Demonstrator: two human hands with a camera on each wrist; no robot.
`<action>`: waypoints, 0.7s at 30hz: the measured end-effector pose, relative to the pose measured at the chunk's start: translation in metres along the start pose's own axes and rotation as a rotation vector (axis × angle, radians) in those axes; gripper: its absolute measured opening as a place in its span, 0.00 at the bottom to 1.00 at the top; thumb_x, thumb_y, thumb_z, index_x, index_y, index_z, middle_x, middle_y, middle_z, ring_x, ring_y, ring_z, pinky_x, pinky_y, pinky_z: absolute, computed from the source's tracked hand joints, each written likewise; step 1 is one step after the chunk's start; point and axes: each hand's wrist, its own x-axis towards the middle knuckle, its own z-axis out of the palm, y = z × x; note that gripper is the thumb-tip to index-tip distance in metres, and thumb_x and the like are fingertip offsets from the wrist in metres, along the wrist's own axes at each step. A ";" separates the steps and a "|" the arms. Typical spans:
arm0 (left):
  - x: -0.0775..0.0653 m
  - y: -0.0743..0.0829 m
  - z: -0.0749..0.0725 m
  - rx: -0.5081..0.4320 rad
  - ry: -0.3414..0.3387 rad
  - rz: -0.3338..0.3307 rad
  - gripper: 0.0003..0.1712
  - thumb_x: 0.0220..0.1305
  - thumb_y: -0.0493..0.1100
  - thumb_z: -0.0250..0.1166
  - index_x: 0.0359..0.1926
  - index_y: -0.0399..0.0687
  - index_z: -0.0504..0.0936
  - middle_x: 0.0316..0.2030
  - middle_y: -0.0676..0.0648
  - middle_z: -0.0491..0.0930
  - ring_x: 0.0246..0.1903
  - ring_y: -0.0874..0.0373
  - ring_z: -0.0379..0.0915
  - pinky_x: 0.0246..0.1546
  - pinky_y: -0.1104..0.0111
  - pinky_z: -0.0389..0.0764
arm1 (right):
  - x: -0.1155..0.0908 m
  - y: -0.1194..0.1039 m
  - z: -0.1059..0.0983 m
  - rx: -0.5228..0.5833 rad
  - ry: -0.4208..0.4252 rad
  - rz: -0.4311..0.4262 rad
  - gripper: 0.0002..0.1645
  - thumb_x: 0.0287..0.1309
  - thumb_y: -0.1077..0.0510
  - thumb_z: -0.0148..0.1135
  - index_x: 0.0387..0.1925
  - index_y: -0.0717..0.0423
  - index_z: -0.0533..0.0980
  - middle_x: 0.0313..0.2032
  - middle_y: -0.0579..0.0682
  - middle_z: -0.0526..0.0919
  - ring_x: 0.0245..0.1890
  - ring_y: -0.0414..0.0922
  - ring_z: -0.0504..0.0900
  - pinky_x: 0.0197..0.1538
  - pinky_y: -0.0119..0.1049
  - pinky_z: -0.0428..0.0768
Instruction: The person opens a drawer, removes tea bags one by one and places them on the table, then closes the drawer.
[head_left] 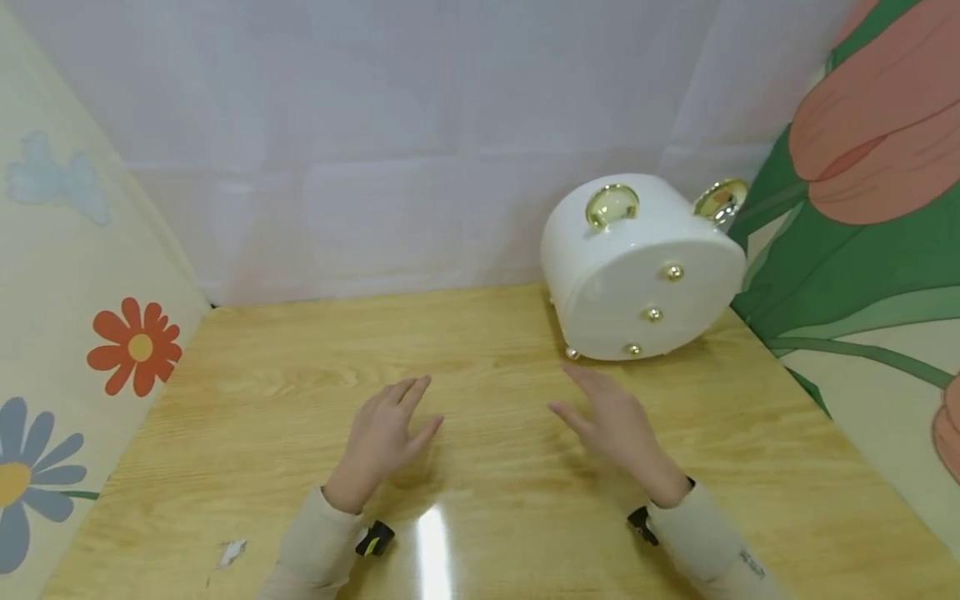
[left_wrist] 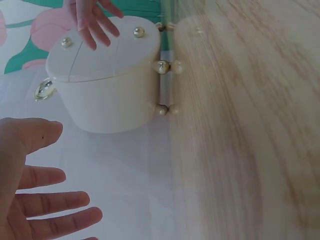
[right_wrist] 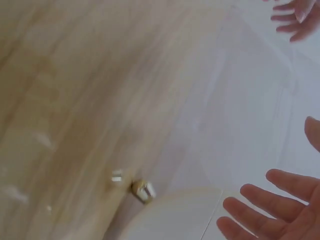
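One white rounded case (head_left: 637, 250), one left hand (head_left: 381, 437), one right hand (head_left: 617, 423): that's the line-up! Count the gold on the case: three knobs (head_left: 654, 314) down its front face, two cups (head_left: 612, 206) on top, and three ball feet (left_wrist: 162, 66) showing from the left wrist.

The case stands at the back right of the wooden table (head_left: 480, 475), beyond the right hand, whose fingertips come up near its lower front edge; contact I can't make out. The left hand is well apart from it, over to the left. Both hands are spread, fingers mostly straight, thumbs out, and neither has hold of anything. Seen from the left wrist, the right hand blocks part of that front face.

Around them: a black device (head_left: 375, 539) under each cuff, two in all; one white patch (head_left: 232, 552) at the table's near left; a pale cloth (head_left: 337, 108) behind; two painted flowers (head_left: 140, 347) on the left wall, big pink tulips (head_left: 877, 125) on the right.
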 end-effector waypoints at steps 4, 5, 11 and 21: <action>0.006 0.000 0.001 -0.011 0.073 0.069 0.23 0.52 0.47 0.67 0.45 0.36 0.77 0.36 0.41 0.80 0.32 0.50 0.77 0.26 0.64 0.79 | 0.002 0.026 -0.017 0.047 0.115 0.054 0.27 0.56 0.52 0.60 0.50 0.69 0.72 0.46 0.67 0.77 0.42 0.63 0.76 0.41 0.55 0.75; 0.007 0.001 0.002 -0.011 0.083 0.080 0.21 0.52 0.47 0.67 0.43 0.37 0.78 0.34 0.42 0.80 0.31 0.51 0.77 0.24 0.65 0.78 | 0.003 0.033 -0.024 0.069 0.137 0.095 0.25 0.57 0.52 0.59 0.49 0.69 0.73 0.45 0.67 0.77 0.40 0.63 0.77 0.39 0.54 0.76; 0.011 0.005 0.007 -0.001 0.089 0.090 0.17 0.51 0.47 0.67 0.37 0.39 0.78 0.30 0.45 0.79 0.25 0.55 0.75 0.17 0.71 0.74 | 0.007 0.081 -0.067 0.185 0.370 0.400 0.19 0.60 0.56 0.55 0.44 0.69 0.76 0.28 0.38 0.80 0.28 0.21 0.70 0.33 0.16 0.68; 0.008 0.007 0.012 -0.015 0.045 0.074 0.16 0.51 0.47 0.68 0.36 0.40 0.79 0.30 0.44 0.80 0.27 0.54 0.77 0.21 0.68 0.76 | 0.018 0.150 -0.104 0.253 0.538 0.877 0.30 0.63 0.45 0.43 0.60 0.59 0.64 0.41 0.36 0.66 0.33 0.26 0.62 0.44 0.28 0.63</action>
